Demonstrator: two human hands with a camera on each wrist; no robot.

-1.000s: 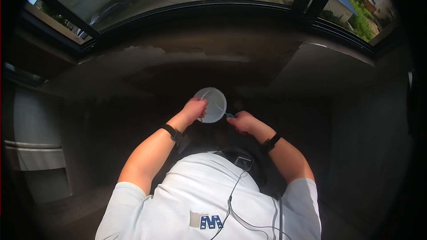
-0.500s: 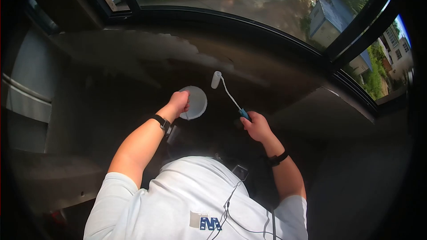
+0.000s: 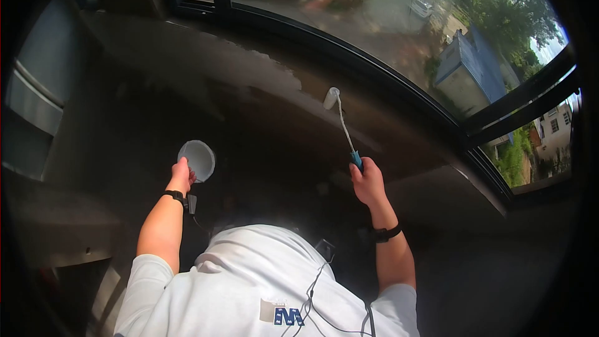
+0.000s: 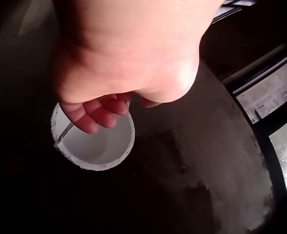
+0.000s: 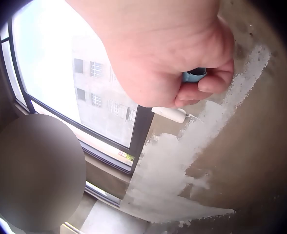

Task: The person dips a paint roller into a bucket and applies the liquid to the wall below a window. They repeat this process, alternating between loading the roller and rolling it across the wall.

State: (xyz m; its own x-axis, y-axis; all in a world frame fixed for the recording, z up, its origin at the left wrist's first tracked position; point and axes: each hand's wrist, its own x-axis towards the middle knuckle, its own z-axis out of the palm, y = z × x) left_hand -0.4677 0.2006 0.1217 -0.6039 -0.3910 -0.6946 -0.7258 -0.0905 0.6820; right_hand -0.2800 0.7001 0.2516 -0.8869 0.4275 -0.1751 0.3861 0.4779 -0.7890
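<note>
In the head view my left hand (image 3: 181, 176) grips the handle of a white bucket (image 3: 203, 163) at left of centre. The left wrist view shows curled fingers above the bucket's coated rim (image 4: 100, 167), with white inside. My right hand (image 3: 369, 182) holds a paint roller by its blue handle (image 3: 356, 160). The white roller head (image 3: 331, 98) is at the wall below the window; whether it touches cannot be told. In the right wrist view the fingers of my right hand (image 5: 173, 63) wrap the blue handle (image 5: 194, 75), and the roller head (image 5: 169, 114) shows beyond them.
Ahead stretches a brown wall (image 3: 374, 125) with a white-coated patch (image 3: 249, 65), below a dark window frame (image 3: 349, 47). Pale boxy surfaces (image 3: 38, 103) stand at the left. A cable (image 3: 311, 293) hangs over the white shirt (image 3: 249, 274).
The bucket has moved left and away from the roller. My right hand has raised the roller up toward the wall near the window. The head view has turned and tilted.
</note>
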